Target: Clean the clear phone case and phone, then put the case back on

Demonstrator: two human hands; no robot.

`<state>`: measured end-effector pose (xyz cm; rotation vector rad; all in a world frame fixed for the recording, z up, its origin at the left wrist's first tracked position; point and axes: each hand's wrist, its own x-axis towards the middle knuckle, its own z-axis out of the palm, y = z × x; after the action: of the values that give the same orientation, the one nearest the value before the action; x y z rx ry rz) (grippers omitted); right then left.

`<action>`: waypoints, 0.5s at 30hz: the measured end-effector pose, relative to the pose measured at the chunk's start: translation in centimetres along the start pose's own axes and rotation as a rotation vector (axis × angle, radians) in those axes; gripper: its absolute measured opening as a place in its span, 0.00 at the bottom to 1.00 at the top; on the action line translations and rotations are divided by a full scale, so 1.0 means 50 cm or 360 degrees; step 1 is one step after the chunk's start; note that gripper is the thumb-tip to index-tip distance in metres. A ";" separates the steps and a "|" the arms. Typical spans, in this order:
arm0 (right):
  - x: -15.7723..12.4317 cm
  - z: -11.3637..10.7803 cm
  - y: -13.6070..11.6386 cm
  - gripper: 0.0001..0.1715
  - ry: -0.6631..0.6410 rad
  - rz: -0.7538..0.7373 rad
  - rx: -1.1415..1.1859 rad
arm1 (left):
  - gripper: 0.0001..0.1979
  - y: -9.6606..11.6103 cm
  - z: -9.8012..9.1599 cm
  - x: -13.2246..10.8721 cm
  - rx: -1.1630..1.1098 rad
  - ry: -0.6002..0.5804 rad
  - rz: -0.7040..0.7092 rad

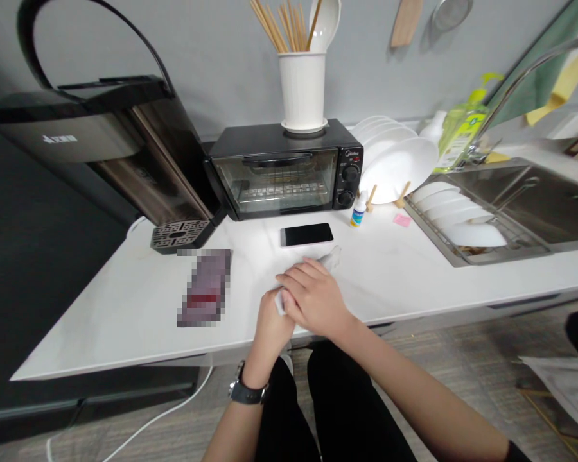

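Above the counter's front edge my two hands are together. My right hand [313,296] lies across my left hand [273,321], its fingers closed over the left one's knuckles and fingers. A thin, crumpled whitish sheet, like a tissue [331,259], sticks out beyond the right fingers, and a white bit shows by the right thumb. Most of the sheet and the left fingers are hidden. A dark watch [248,384] is on my left wrist. Just beyond the hands a phone [307,235] rests flat, its screen dark. A small white-and-blue bottle [358,212] stands to its right.
A drink dispenser [173,160] and a black toaster oven [279,179] line the back, with a white cup [302,90] of chopsticks on the oven. Left lies a pixelated purplish item [205,289]. Racked plates [399,168], a pink note [402,220] and the sink [549,199] are right.
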<state>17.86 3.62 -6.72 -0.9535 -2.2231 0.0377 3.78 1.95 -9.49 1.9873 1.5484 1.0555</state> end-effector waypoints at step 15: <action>-0.010 -0.031 0.036 0.21 -0.0036 0.0168 -0.0087 | 0.13 0.011 -0.003 -0.001 0.0225 -0.0159 0.0042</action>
<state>20.17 4.25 -6.36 -1.1049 -2.2024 0.0364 4.00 1.71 -9.01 2.1254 1.5864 0.8634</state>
